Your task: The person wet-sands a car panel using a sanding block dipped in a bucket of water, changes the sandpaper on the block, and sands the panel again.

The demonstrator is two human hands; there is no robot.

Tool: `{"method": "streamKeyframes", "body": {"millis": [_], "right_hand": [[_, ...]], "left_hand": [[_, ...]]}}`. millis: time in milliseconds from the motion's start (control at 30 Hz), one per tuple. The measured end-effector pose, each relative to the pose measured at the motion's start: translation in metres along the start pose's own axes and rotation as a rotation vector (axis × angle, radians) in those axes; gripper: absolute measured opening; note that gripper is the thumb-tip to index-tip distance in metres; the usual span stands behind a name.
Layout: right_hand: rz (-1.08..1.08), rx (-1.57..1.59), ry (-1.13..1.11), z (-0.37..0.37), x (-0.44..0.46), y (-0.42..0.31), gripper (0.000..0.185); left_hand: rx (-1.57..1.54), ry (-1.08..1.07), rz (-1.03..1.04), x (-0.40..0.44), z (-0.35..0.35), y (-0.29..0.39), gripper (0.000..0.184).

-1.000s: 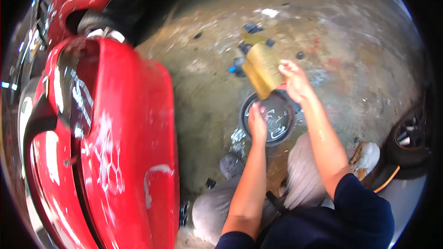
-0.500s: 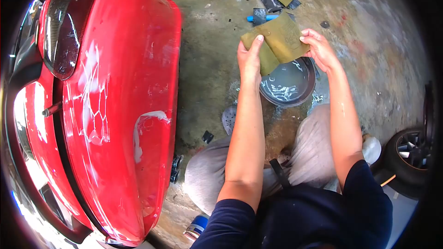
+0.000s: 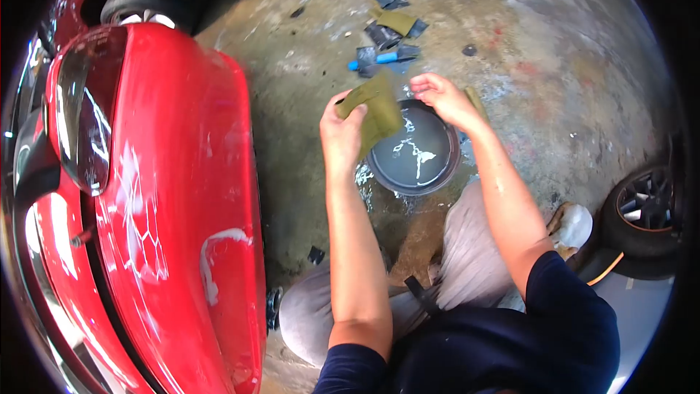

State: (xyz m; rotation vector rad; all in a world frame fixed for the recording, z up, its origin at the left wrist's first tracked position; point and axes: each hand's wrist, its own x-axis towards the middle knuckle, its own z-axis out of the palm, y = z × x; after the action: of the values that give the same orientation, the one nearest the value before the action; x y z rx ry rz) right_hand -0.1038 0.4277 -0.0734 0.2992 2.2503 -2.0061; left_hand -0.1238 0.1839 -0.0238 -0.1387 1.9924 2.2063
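My left hand [image 3: 341, 128] grips a folded olive-green sheet of sandpaper [image 3: 375, 113], thumb on top and fingers behind. The sheet is slightly blurred and hangs over the left rim of a round basin of water [image 3: 454, 164]. My right hand [image 3: 441, 98] is apart from the sheet, above the basin's far right side. Its fingers are loosely bent and I see nothing between them. A narrow olive piece [image 3: 475, 102] shows behind my right wrist; whether it touches the hand is unclear.
A red car bumper [image 3: 182, 146] with whitish patches stands at the left. Dark and olive sandpaper scraps [image 3: 397, 23] and a blue stick-like object [image 3: 386, 58] lie on the wet concrete beyond the basin. A wheel [image 3: 645, 201] is at the right.
My right hand has let go of the sandpaper and moved away from it. My left hand still holds the sheet, now lower and further left. The camera view has shifted.
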Motion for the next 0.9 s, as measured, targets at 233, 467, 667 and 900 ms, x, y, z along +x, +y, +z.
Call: {"method": "streamKeyframes", "body": {"millis": [233,467,667,900], "right_hand": [[-0.620,-0.371,0.085,0.031,-0.021,-0.050,0.044],[-0.607,-0.553,0.067,0.042,-0.020,-0.043,0.024],[-0.574,-0.665,0.013,0.049,-0.027,-0.046,0.020],[-0.590,-0.480,0.061,0.050,-0.023,-0.048,0.023]], "left_hand": [[0.141,-0.151,-0.095,-0.004,-0.002,0.014,0.037],[0.205,-0.253,-0.069,-0.009,0.009,0.019,0.036],[0.481,-0.170,0.052,-0.008,0.012,0.017,0.023],[0.508,-0.040,0.106,-0.012,0.023,0.012,0.022]]}}
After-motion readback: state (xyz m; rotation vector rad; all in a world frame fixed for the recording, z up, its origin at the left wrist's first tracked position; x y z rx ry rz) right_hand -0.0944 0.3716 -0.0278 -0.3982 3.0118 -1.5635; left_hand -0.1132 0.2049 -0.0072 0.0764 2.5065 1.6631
